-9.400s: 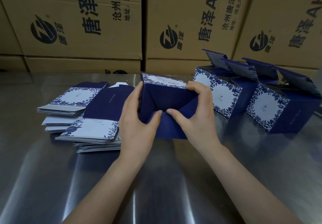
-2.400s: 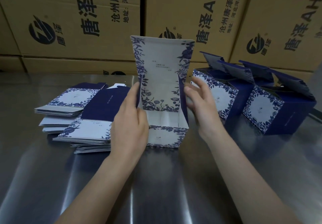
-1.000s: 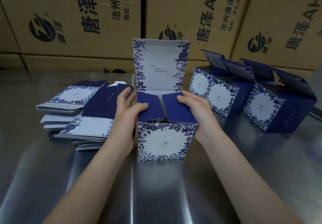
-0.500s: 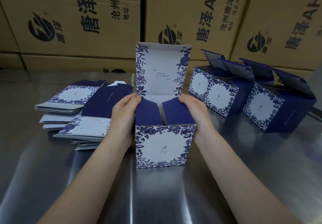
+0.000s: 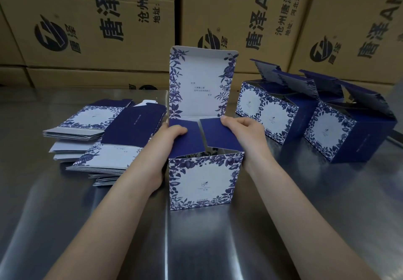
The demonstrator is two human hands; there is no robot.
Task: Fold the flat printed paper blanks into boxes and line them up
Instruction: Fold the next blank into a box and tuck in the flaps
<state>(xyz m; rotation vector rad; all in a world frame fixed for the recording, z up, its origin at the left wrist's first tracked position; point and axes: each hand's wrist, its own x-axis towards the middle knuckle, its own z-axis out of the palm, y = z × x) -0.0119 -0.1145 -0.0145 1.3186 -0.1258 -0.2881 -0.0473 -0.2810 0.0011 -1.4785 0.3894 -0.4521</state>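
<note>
Several finished boxes [image 5: 327, 131] stand at right, flat blanks [image 5: 91, 118] at left. Centre frame, the new box [image 5: 202, 181] now sits upright, side flaps [image 5: 220, 136] just folded in, so lining up likely comes next. Left hand [image 5: 168, 140] and right hand [image 5: 244, 131] curl their fingers over those flaps.

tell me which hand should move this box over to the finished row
Right, probably: the right hand holds the box on the side facing the finished boxes. The left hand holds the far side, by the flat blanks.
</note>
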